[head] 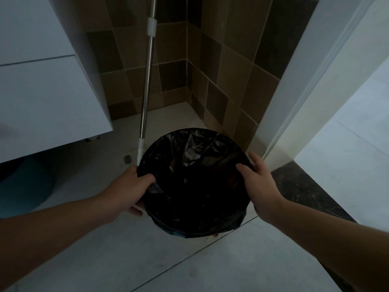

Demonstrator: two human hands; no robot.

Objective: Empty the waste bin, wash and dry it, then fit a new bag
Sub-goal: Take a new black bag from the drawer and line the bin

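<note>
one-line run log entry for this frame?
stage: bag fitting/removal, unclear | left hand: grips bin rim | right hand: rests on rim | black bag: lines bin | bin: on floor

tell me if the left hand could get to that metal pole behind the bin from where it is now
Probably yes. The left hand grips the near-left rim of the black bag on the bin, and the metal pole stands just beyond that rim with only bare floor between. It would have to let go of the bag first.
</note>
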